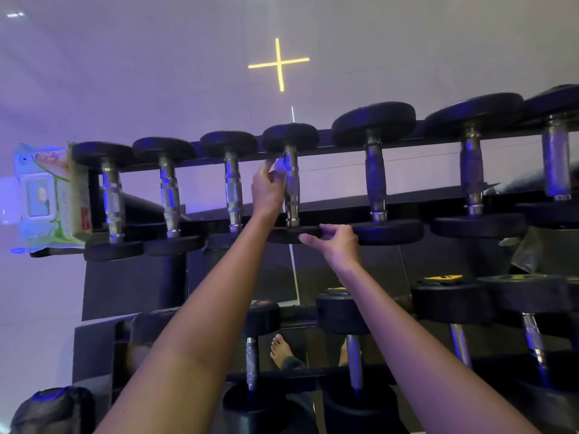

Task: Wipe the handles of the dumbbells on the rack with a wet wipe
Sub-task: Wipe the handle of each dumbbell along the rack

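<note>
- Left hand (268, 186) has its fingers curled on a wet wipe (279, 166) & pinches it against the chrome handle (292, 186) of the 4th dumbbell from the left, upper tier of the rack (413, 205).
- Right hand (336, 242) grips the near rubber head (289, 235) of that dumbbell, thumb on top, fingers along the rim. It sits right at the seam w/ the next head, so which one it clamps is my best guess.
- Step in hand, as I read it: wiping handle no. 4. Wipe sits high, just below the far head; the rest of the handle below it is uncovered.
- 3 handles lie to the left, 3 more to the right; can't tell by the shine which are done.
- Next move prob. calls for dragging the wipe down the knurled length to the near collar & wrapping round so the back gets it too. Right hand steadies the dumbbell so it doesn't roll.
- After that, prob. shift one slot along.
- Lower tier holds bigger dumbbells (451, 296), handles exposed; those look like they need doing as well.
- Container: wipe pack (47, 195), green/white, stands at the rack's left end, up against the 1st dumbbell.
- Pack's flip lid looks closed, no wipe poking out; how full it is, can't tell.
- Rack as holder: upper tier carries 7 dumbbells side by side, neighbours' heads touching or close to it. The rightmost one is cut off by the frame edge.
</note>
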